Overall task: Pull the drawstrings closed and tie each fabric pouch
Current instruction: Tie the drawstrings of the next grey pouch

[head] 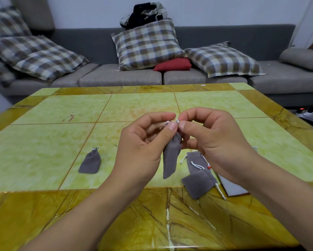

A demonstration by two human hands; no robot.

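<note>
Both hands (172,140) pinch drawstring (177,121) — pouch (171,156) dangling.

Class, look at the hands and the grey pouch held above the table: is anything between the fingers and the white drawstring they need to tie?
Nothing visible is. The left hand and right hand both pinch the white drawstring directly at the gathered neck of the held pouch, which hangs free above the table. The loose pouches lie lower right, clear of it.

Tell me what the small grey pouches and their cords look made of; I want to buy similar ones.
The small grey drawstring pouch held up by both hands looks like soft matte fabric, perhaps velvet or felt: no shine, limp folds. Its thin white drawstring cord looks like twisted cotton or synthetic string; too small to tell.
</note>
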